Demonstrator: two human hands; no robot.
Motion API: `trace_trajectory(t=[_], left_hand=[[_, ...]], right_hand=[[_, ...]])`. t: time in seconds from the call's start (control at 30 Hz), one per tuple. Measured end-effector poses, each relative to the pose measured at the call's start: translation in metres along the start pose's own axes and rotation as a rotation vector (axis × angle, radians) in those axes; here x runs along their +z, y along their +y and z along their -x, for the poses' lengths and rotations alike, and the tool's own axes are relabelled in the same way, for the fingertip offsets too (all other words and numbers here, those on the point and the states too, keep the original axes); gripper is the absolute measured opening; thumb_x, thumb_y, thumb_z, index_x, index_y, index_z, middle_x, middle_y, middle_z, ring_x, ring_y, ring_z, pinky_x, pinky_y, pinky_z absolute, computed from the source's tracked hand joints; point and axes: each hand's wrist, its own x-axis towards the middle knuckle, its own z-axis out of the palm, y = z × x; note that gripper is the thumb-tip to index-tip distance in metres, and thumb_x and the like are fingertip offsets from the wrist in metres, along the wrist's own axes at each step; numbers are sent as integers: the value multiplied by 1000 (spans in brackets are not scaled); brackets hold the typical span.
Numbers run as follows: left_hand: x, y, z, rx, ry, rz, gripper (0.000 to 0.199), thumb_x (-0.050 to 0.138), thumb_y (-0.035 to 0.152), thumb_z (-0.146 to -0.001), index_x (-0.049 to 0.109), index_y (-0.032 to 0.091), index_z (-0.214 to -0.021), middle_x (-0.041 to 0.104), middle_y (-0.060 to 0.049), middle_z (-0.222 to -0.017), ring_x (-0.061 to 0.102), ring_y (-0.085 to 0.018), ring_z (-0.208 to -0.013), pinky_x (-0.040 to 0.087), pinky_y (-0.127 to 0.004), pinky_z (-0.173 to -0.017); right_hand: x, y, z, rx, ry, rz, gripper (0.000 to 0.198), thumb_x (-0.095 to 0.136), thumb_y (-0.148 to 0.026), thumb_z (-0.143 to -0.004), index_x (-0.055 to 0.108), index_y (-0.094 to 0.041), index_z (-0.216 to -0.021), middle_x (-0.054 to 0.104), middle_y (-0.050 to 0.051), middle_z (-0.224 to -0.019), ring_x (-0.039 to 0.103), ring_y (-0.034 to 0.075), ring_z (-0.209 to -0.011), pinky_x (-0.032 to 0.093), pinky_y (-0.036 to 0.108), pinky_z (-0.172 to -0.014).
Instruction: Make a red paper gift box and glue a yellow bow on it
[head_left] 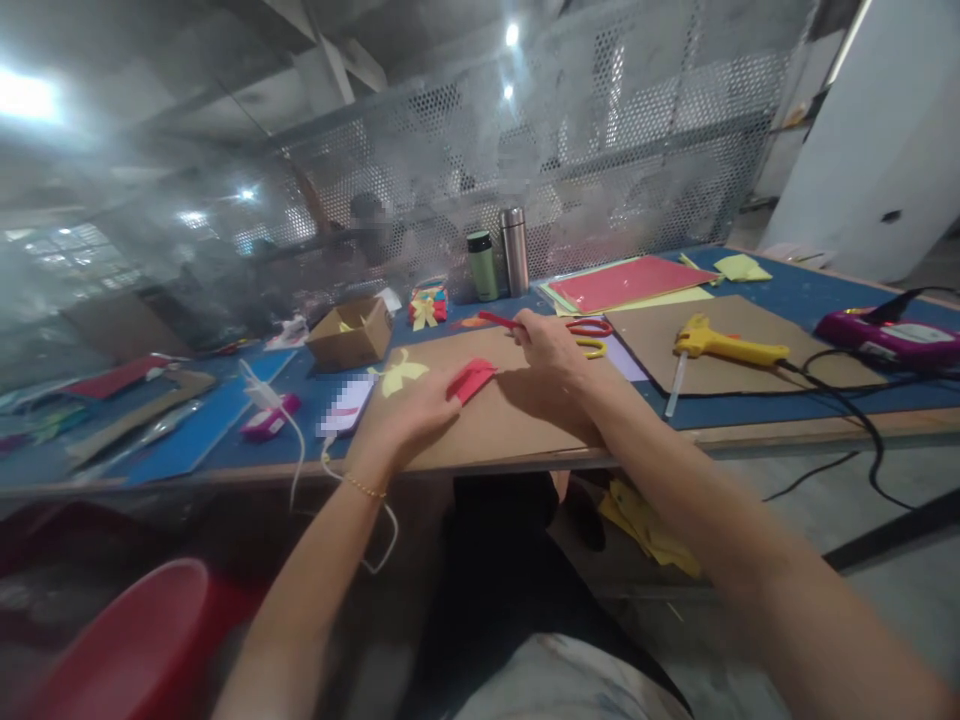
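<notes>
My left hand [415, 412] is closed on a small folded piece of red paper [474, 380], low over a brown cardboard sheet [525, 425]. Just to the right and a little farther off, my right hand [551, 345] grips a narrow red strip [496, 319], which sticks out to the left of the fingers; its exact kind is unclear. Red scissor handles [590, 327] and a yellow handle loop [592, 348] show just beyond the right hand, partly hidden by it. Pale yellow paper cut like a bow [403, 375] lies by my left hand.
A yellow glue gun [731, 345] rests on another cardboard sheet [750, 315] at right, its cable trailing. Behind stand a green tumbler [482, 268], a steel flask [514, 252] and red paper sheets [637, 283]. Leftward are a cardboard box [349, 345] and a phone [347, 405].
</notes>
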Motion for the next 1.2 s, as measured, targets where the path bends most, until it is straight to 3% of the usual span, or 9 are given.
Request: trace_trajectory(t=[0.13, 0.23, 0.4, 0.53, 0.67, 0.77, 0.87, 1.03, 1.2], left_hand=[[-12, -21, 25, -20, -45, 137, 78, 57, 15, -84, 54, 21, -161, 65, -16, -155, 66, -28, -137, 55, -43, -114], [-21, -26, 38, -63, -84, 264, 80, 59, 16, -80, 57, 22, -160, 69, -16, -151, 68, -28, -133, 59, -39, -105], [-26, -22, 42, -95, -96, 356, 81, 61, 14, -76, 62, 25, -156, 76, -16, -138, 74, -28, -121, 62, -36, -92], [-24, -19, 35, -60, -77, 371, 74, 61, 13, -81, 65, 24, -154, 78, -16, -133, 75, -26, -115, 61, -34, -90], [-22, -21, 28, 15, -69, 297, 65, 60, 13, -85, 69, 23, -148, 77, -14, -136, 71, -26, -127, 58, -39, -105], [-16, -18, 27, 115, -40, 99, 53, 55, 14, -92, 75, 26, -140, 72, -10, -147, 64, -27, -137, 49, -47, -120], [-5, -11, 28, 154, -10, -96, 43, 51, 17, -101, 77, 28, -134, 66, -8, -155, 58, -28, -143, 42, -53, -126], [11, 0, 28, 156, 60, -114, 34, 54, 23, -107, 80, 28, -128, 68, -10, -148, 60, -29, -136, 45, -53, -120], [18, 8, 30, 71, 220, -143, 21, 65, 27, -103, 85, 25, -105, 71, -11, -133, 62, -30, -122, 47, -52, -108]], right_hand=[[-12, -18, 22, -67, -117, -172, 21, 51, -26, -99, 71, -20, -99, 71, 7, -83, 55, 20, -73, 34, 32, -67], [-16, -31, 39, -133, -284, -267, 24, 54, -35, -100, 73, -21, -95, 69, 3, -78, 55, 18, -70, 34, 31, -64], [-9, -37, 41, -252, -398, -138, 27, 66, -31, -92, 79, -25, -115, 78, 5, -94, 65, 20, -81, 35, 29, -68], [-9, -33, 39, -248, -413, -96, 20, 64, -38, -96, 78, -22, -96, 77, 6, -86, 61, 19, -71, 32, 30, -64], [-12, -31, 46, -276, -402, -139, 18, 64, -32, -96, 79, -22, -99, 79, 7, -89, 60, 19, -69, 34, 31, -66], [-9, -30, 50, -298, -411, -164, 19, 63, -30, -97, 79, -23, -103, 80, 6, -92, 62, 19, -73, 36, 29, -68], [-3, -31, 55, -303, -415, -92, 20, 63, -30, -99, 79, -20, -95, 78, 7, -85, 59, 19, -71, 33, 29, -66], [-2, -30, 65, -370, -450, -16, 20, 61, -24, -99, 80, -19, -94, 79, 9, -87, 62, 19, -75, 33, 29, -68], [-7, -28, 73, -393, -488, 41, 28, 57, -21, -99, 81, -20, -112, 83, 12, -101, 69, 22, -82, 34, 30, -70]])
